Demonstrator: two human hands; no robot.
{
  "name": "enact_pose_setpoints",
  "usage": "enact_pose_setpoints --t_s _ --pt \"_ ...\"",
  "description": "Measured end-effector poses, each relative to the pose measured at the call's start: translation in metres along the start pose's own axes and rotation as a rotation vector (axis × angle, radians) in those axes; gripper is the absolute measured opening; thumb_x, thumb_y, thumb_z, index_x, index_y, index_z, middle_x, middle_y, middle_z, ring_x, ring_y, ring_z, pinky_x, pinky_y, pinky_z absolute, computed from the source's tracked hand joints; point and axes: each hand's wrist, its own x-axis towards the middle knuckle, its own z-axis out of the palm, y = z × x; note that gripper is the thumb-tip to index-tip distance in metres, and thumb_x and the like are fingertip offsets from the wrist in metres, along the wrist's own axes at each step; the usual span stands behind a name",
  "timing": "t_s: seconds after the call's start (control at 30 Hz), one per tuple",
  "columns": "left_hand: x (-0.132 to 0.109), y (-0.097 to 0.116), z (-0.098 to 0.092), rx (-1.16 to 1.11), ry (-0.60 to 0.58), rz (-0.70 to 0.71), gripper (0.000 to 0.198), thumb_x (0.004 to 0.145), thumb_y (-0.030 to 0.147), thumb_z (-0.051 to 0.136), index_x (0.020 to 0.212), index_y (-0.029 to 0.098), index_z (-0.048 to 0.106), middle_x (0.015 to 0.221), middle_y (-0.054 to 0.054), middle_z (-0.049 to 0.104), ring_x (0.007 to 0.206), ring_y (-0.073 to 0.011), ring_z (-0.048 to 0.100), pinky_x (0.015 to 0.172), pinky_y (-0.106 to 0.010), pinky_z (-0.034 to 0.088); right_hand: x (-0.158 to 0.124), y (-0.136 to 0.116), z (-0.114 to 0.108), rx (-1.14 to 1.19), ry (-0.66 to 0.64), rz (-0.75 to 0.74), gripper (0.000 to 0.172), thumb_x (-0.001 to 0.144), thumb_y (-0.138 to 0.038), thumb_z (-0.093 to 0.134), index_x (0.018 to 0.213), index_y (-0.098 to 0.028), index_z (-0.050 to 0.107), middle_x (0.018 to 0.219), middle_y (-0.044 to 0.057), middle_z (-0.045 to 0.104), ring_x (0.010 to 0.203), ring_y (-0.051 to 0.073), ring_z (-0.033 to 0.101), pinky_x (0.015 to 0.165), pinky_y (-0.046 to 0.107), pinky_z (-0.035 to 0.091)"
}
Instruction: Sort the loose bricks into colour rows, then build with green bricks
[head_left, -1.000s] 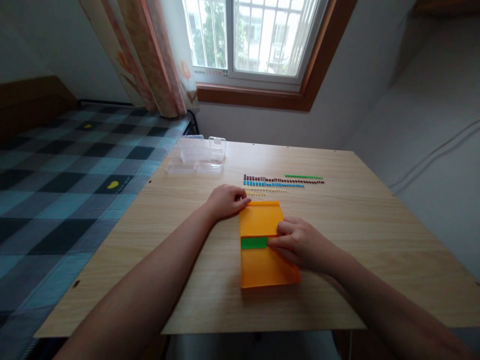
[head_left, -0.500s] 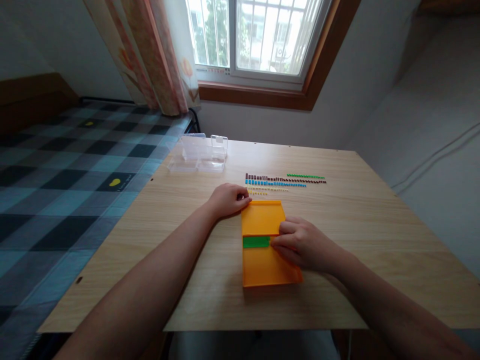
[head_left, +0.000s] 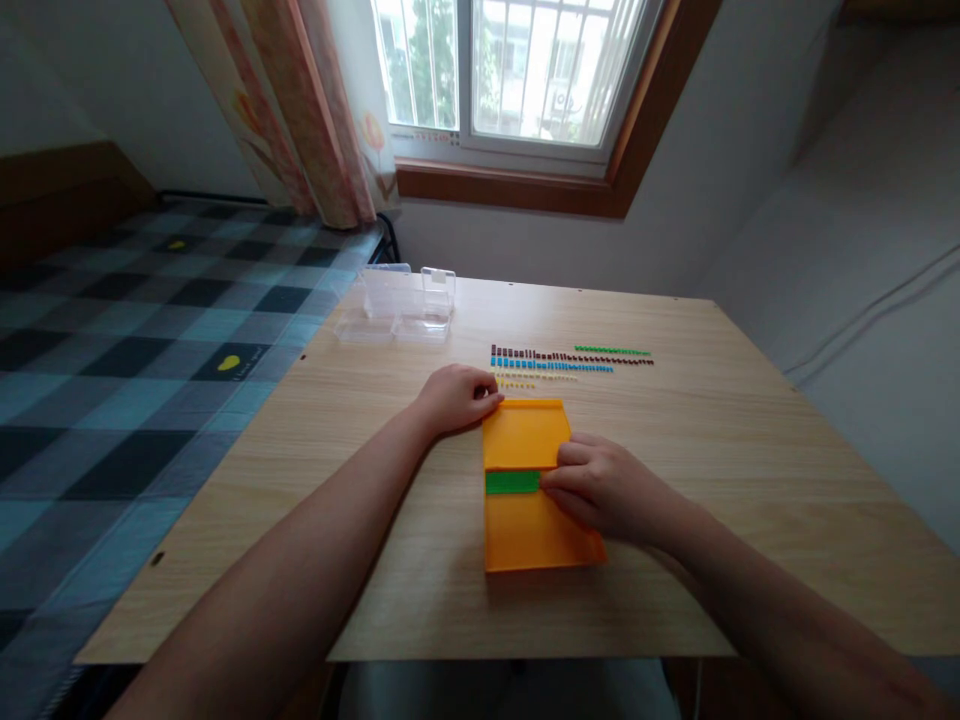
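Note:
An orange tray lies on the table in front of me, with a raised crossbar and a green strip set across its middle. My left hand is closed at the tray's far left corner, its fingertips on the edge. Over the tray's right side is my right hand. Its fingers are pinched together at the right end of the green strip, and whatever they hold is hidden. Just beyond the tray, tiny blocks stand in rows: brown, blue, green and yellow.
Clear plastic boxes with lids stand at the table's far left. The wooden table reaches towards a wall with a window. A bed with a checked cover is to the left, beside a curtain.
The right fingertips have shifted very slightly at the end of the green strip. My left hand stays on the tray corner, and the tray and block rows remain in place.

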Motion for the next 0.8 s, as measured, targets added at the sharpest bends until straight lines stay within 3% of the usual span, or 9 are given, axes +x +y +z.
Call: enact_pose_setpoints --t_s 0.8 --pt "0.0 0.0012 0.0 -0.01 0.004 0.0 0.024 0.085 0.037 0.062 0.073 0.021 0.073 0.068 -0.001 0.069 0.062 -0.0143 0.055 0.059 -0.028 0.03 -0.0011 0.0032 -0.0001 -0.012 0.015 0.022 0.031 0.1 -0.022 0.051 0.078 -0.02 0.072 0.073 0.003 0.06 0.07 0.016 0.046 0.065 0.031 0.03"
